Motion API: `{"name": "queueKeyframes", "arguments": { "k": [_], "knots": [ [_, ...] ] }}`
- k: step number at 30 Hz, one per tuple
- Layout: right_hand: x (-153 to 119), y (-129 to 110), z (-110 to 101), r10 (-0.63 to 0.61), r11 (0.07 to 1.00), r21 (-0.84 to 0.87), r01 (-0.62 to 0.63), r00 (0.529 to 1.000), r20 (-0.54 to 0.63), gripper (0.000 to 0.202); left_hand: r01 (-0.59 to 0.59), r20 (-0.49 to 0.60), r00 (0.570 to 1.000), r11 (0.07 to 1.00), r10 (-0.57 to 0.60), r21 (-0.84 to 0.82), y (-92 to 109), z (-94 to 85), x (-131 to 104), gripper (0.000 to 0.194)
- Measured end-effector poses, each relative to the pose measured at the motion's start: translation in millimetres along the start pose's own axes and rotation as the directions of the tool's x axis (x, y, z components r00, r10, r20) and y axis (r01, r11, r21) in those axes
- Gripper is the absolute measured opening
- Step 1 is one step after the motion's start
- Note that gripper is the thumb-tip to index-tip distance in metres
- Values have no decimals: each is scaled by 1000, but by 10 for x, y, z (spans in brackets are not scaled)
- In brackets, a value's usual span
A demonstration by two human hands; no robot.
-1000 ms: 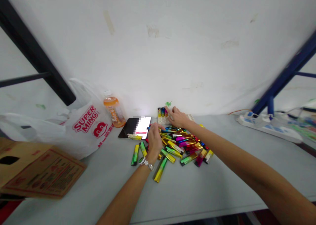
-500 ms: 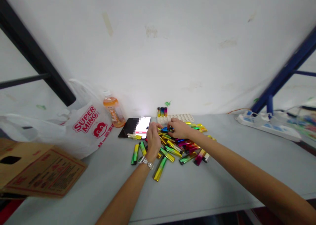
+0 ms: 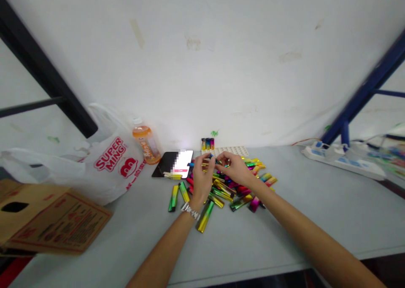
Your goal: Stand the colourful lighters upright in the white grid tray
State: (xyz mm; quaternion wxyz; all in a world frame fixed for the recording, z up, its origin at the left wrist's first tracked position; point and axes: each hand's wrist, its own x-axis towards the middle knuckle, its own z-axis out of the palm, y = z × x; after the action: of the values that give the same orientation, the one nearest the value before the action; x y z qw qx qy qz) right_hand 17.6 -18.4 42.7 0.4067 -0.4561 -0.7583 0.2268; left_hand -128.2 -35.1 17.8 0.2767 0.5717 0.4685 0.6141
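Observation:
My left hand [image 3: 202, 176], a metal watch on its wrist, is closed around a blue lighter [image 3: 191, 164] whose end pokes out to the left of the fingers. Close beside it, my right hand [image 3: 234, 168] has its thumb and fingertips pinched together; what lies between them is too small to make out. Both hands hover over a heap of shiny lighters [image 3: 223, 187] in yellow, green, red and purple. Behind them, three lighters [image 3: 208, 144] stand upright at the left end of a white holed rack [image 3: 236, 150].
A tablet [image 3: 163, 163] with a lit screen lies left of the heap, a yellow lighter [image 3: 173, 176] at its front edge. Further left are an orange drink bottle [image 3: 147, 144], a white plastic bag [image 3: 110, 165] and a cardboard box [image 3: 60, 220]. A power strip [image 3: 343, 159] lies at right.
My left hand has shifted a little right and up, toward the right hand. My right hand has drawn back slightly from the blue lighter and pinches its fingertips near the left hand.

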Motion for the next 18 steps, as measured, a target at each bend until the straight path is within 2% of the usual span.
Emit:
{"name": "queueKeyframes", "arguments": {
  "k": [5, 11, 14, 18],
  "knots": [
    [-216, 28, 86, 43, 989, 145, -33, 997, -71, 20, -57, 126, 991, 998, 55, 11, 19, 86, -59, 30],
    [-328, 131, 18, 67, 979, 203, -27, 979, -193, 26, -4, 134, 991, 996, 16, -87, 79, 86, -100, 33],
    [-341, 138, -6, 66, 978, 209, -20, 973, -220, 29, 111, 226, 973, 967, -58, -231, 121, 124, -137, 32],
    [-349, 130, 27, 78, 971, 234, -37, 982, -170, 32, 289, 326, 930, 881, -167, -375, 124, 180, -179, 37]
  ]
}}
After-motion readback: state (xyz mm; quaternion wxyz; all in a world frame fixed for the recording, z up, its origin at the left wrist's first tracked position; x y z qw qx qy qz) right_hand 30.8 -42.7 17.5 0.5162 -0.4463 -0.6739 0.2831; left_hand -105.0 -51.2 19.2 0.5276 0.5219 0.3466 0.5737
